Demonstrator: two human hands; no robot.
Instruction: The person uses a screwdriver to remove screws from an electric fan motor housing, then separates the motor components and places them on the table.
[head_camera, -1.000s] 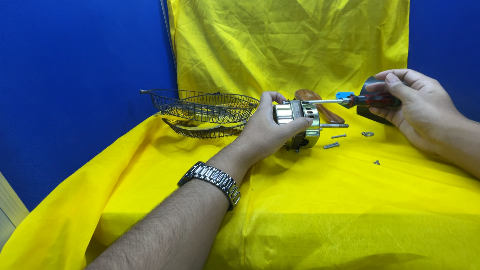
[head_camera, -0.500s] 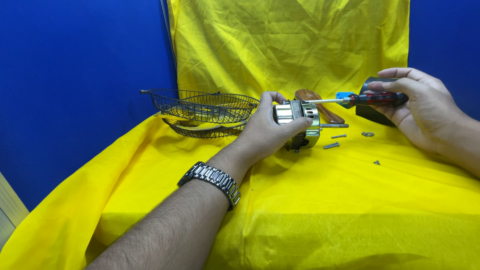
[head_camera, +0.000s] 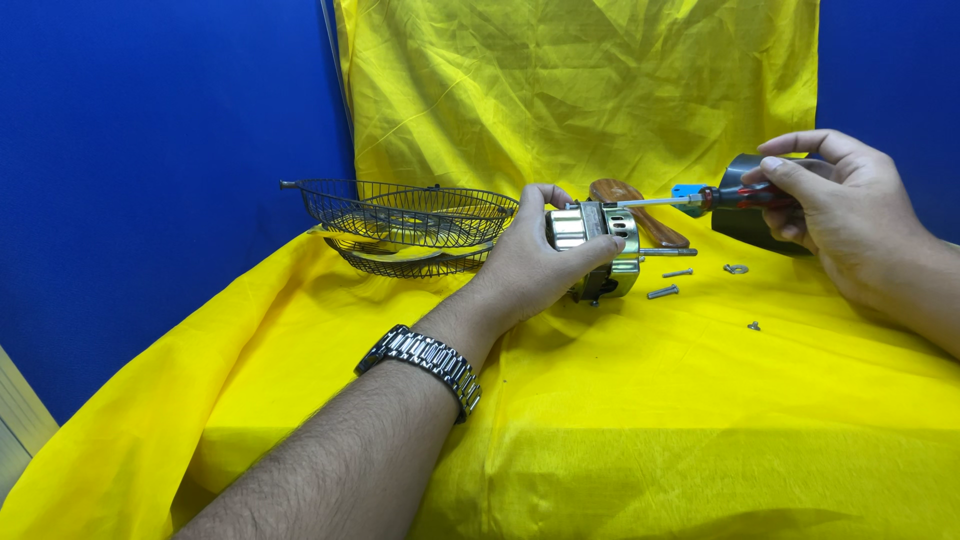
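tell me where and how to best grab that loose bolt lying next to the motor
Pinch the loose bolt across its shank, coming straight down from above with thumb and one finger. It lies flat on the yellow cloth, apart from the motor held in the left hand, so its long sides are open. It is small, so a fingertip pinch probably suits best.

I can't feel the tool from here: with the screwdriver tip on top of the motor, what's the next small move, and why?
Probably turn the red-and-black-handled screwdriver in place. Its shaft already reaches the top of the silver metal motor housing, which the left hand grips steady on the yellow cloth, and the right hand holds the handle. Loose screws beside the motor suggest others are already out.
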